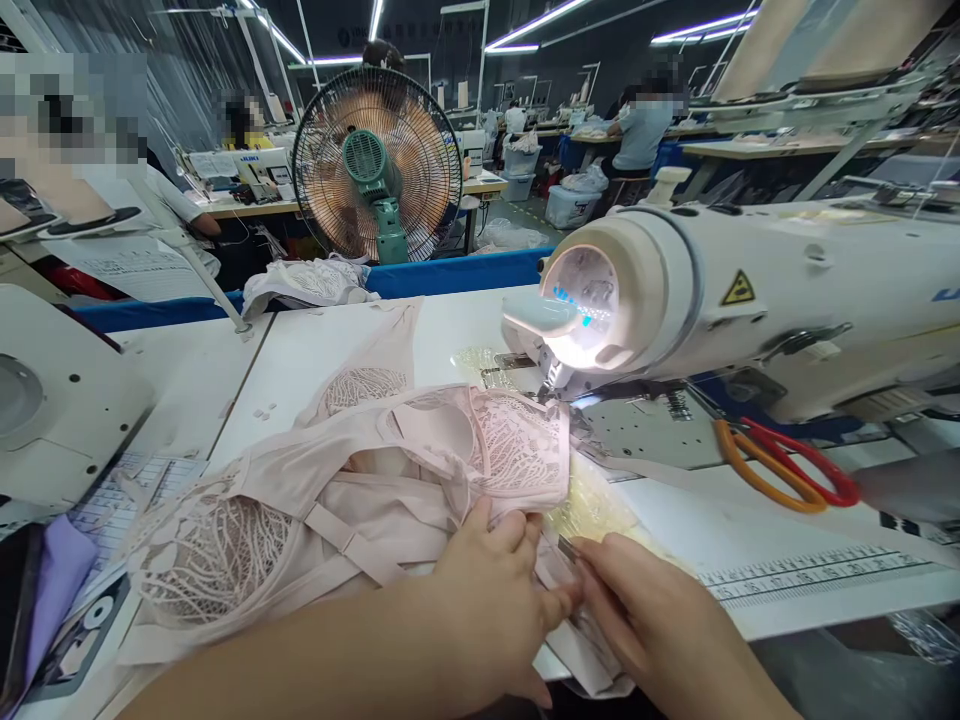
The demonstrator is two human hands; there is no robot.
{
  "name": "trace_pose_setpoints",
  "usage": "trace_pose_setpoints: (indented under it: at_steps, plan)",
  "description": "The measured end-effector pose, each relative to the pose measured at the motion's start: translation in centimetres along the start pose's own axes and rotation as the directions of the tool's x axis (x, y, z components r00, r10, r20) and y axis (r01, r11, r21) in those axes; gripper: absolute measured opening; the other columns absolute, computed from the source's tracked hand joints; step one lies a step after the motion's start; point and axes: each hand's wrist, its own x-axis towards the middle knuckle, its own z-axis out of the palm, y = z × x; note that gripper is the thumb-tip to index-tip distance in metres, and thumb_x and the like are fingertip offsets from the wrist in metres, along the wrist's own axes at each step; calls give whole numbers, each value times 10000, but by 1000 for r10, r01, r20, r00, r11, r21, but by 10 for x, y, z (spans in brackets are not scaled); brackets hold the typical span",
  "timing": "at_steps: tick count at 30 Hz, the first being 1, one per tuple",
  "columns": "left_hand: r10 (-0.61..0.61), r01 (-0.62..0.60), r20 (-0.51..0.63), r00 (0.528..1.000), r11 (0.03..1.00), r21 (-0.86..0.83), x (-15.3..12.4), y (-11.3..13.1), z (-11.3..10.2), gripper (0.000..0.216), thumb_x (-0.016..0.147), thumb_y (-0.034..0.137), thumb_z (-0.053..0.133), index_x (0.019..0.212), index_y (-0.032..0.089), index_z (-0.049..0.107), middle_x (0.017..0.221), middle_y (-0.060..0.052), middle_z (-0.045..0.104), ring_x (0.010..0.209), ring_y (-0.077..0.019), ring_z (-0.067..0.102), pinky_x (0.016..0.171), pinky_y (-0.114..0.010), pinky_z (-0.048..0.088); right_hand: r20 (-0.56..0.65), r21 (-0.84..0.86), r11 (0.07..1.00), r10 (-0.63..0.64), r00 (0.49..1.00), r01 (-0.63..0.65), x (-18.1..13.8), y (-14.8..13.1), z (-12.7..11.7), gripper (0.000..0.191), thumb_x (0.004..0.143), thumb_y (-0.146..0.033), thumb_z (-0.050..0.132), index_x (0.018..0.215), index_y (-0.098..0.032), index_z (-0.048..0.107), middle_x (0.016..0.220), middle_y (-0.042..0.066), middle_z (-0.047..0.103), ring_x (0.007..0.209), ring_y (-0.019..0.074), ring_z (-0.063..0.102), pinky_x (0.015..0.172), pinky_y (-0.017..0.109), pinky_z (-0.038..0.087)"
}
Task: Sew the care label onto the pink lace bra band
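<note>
A pale pink lace garment (360, 480) lies bunched on the white sewing table (330, 340), its right edge near the needle of the white sewing machine (750, 290). My left hand (487, 590) rests on the garment's near edge with fingers curled, pinching the fabric. My right hand (645, 620) is close beside it, fingers pressed together on the same edge of fabric, with a thin metal tool (568, 548) showing at the fingertips. A lit lamp glows on the machine head (592, 300).
Scissors with red and orange handles (780, 465) lie on the machine bed at right. A printed ruler (817, 575) runs along the table's front. A green fan (377, 165) stands behind the table. Other people sit at workstations in the background. Another machine (52, 400) stands at left.
</note>
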Motion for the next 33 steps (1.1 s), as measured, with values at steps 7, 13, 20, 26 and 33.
trace_pose_setpoints:
  at_steps: [7,13,20,26,33]
  plan:
    - [-7,7,20,1000,1000,-2,2,-1,1,742,718,623,542,1351,293,340,1449,-201,224,1323,-339,192,992,-566,106,9,-71,996,-47,999,47,-2,-1,3,285,849,-156,304,672,-211,520,540,-7,501,427,148,528,395,244,381]
    - [-4,3,-33,999,1000,-14,1,-1,0,733,699,624,566,1333,310,372,1419,-196,303,1291,-349,255,968,-568,155,61,-81,992,-88,994,93,-17,3,-7,268,861,-138,300,789,-202,550,568,-1,542,467,148,556,426,238,424]
    - [6,-6,-35,999,1000,6,-1,0,-3,727,719,617,550,1343,297,359,1425,-207,282,1308,-350,230,969,-565,155,57,27,999,-26,998,25,-17,3,-15,239,881,-186,329,817,-207,559,596,5,563,499,142,565,452,233,437]
    - [-4,4,5,1000,1000,24,2,-1,0,741,723,635,526,1357,308,324,1444,-199,241,1313,-349,220,971,-570,141,41,-14,1000,-10,999,10,-5,0,-3,283,866,-168,307,724,-198,549,562,6,519,462,155,528,420,252,399]
    - [-11,11,6,1000,1000,18,1,0,-2,737,726,631,526,1359,319,315,1441,-205,242,1315,-344,218,978,-574,123,64,-33,999,-33,997,35,-12,0,-4,281,856,-141,304,710,-199,537,560,3,516,451,161,532,415,259,396]
